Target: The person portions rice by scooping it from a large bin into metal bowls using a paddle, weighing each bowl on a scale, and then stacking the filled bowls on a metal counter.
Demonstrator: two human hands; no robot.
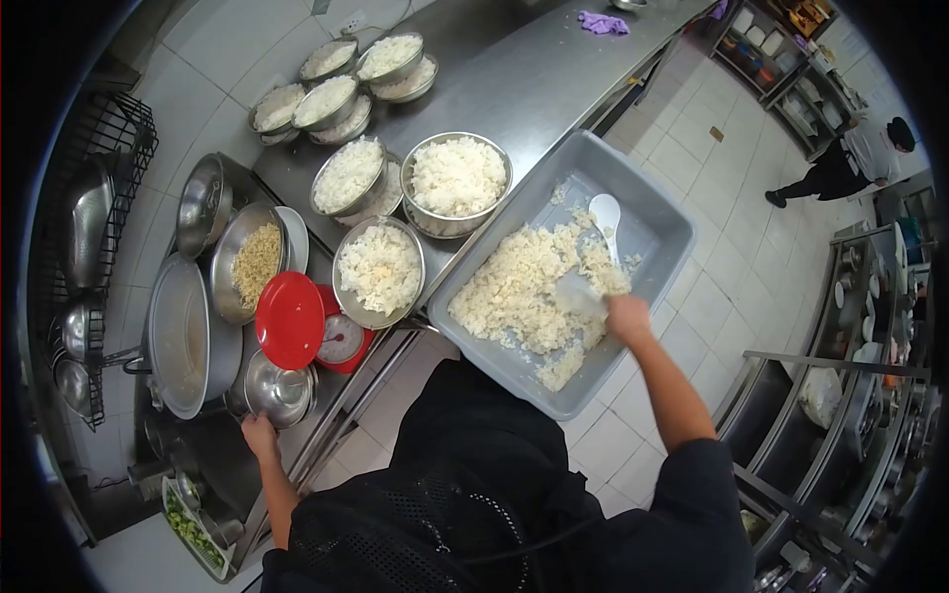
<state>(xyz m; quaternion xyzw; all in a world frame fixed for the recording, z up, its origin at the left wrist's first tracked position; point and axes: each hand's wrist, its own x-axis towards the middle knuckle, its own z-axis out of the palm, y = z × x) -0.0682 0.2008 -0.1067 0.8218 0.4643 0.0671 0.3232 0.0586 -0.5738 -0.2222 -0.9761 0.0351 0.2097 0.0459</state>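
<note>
My right hand is closed over the grey plastic tub, gripping a pale, motion-blurred scoop that dips into the cooked rice. A white rice paddle lies in the tub, above that hand. Down at the left, my left hand pinches the rim of a stacked metal bowl. Beside these bowls stands a red kitchen scale with a round red pan. A rice-filled metal bowl sits by the tub's left side.
Several more bowls of rice are stacked on the steel counter. A bowl of brown crumbly food and a large pot stand left. A purple cloth lies far back. Another person stands beyond, near shelves.
</note>
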